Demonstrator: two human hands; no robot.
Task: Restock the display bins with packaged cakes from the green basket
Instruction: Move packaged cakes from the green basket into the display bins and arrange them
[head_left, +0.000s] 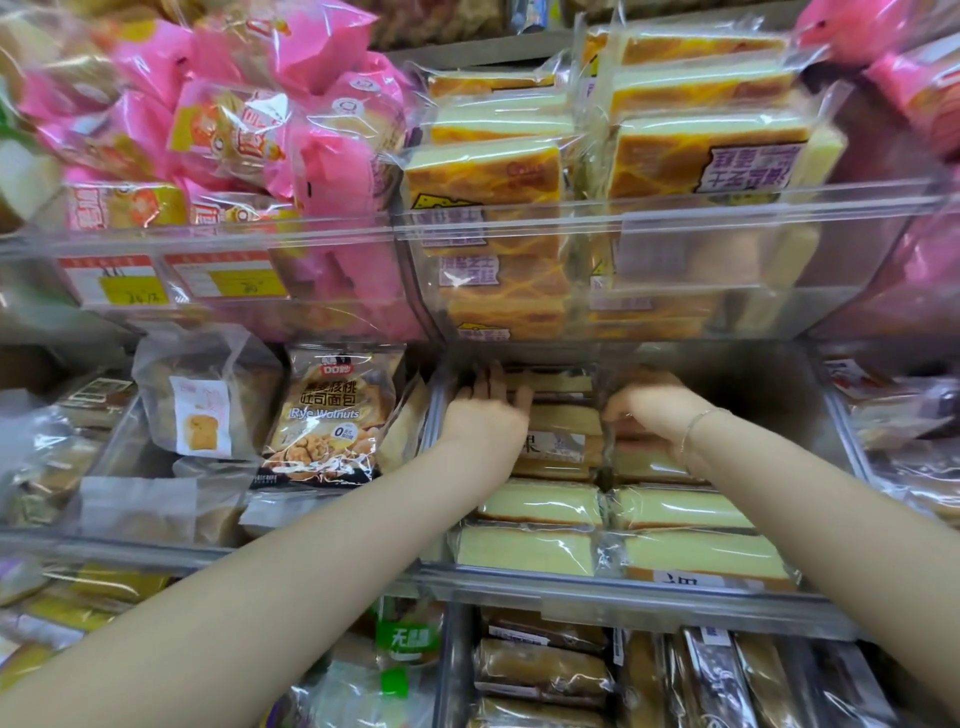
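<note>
Both my arms reach into a clear display bin (639, 590) on the middle shelf. It holds two rows of pale yellow packaged cakes (540, 501) in clear wrap. My left hand (485, 410) lies at the back left of the bin, fingers extended onto the rear cakes. My right hand (649, 408), with a thin bracelet at the wrist, curls its fingers over a wrapped cake (636, 431) in the right row. The fingertips are partly hidden in the shadow under the upper shelf. The green basket is out of view.
Above, a clear bin (675, 218) holds orange-patterned cheese cakes, with pink bread bags (291, 130) to its left. A Rye Walnuts bag (332, 415) stands left of my hands. Brown cakes (545, 670) fill the bin below. Bins of wrapped goods flank both sides.
</note>
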